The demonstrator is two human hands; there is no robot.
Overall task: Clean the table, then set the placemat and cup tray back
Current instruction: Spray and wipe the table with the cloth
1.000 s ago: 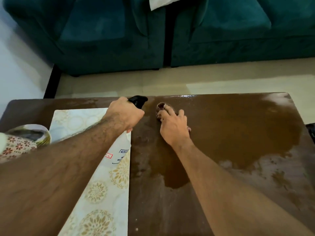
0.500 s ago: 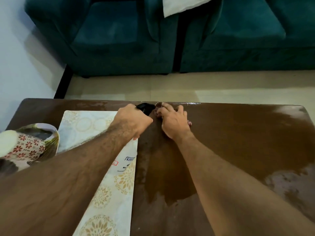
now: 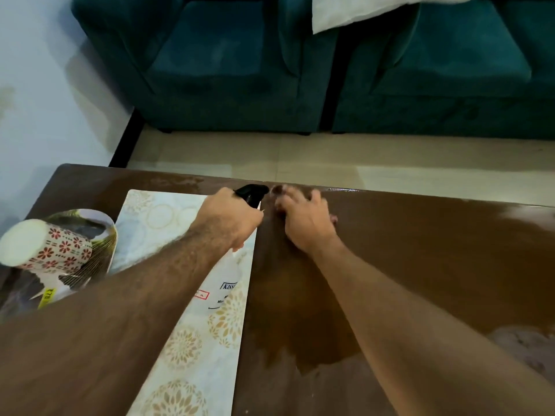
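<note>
Brown wood makes up the table, and everything sits on it or just past it. At the table's left edge you have the cup tray, with a flowery cup lying tipped on it. Next to the tray, the pale placemat with round gold flowers lies flat on the table and runs from the far side toward you.

Your left hand is curled tight around the top of a white spray bottle. The bottle's black nozzle pokes out past your knuckles, near the table's far edge. The bottle hangs over the right edge of the placemat.

Just right of that, your right hand presses down on the table with its fingers bent over a small dark cloth. Only bits of the cloth peek out, and the hand is blurry.

A big dark wet patch covers the middle of the table. Past the table's far edge stands a green sofa with a white cushion on it.
</note>
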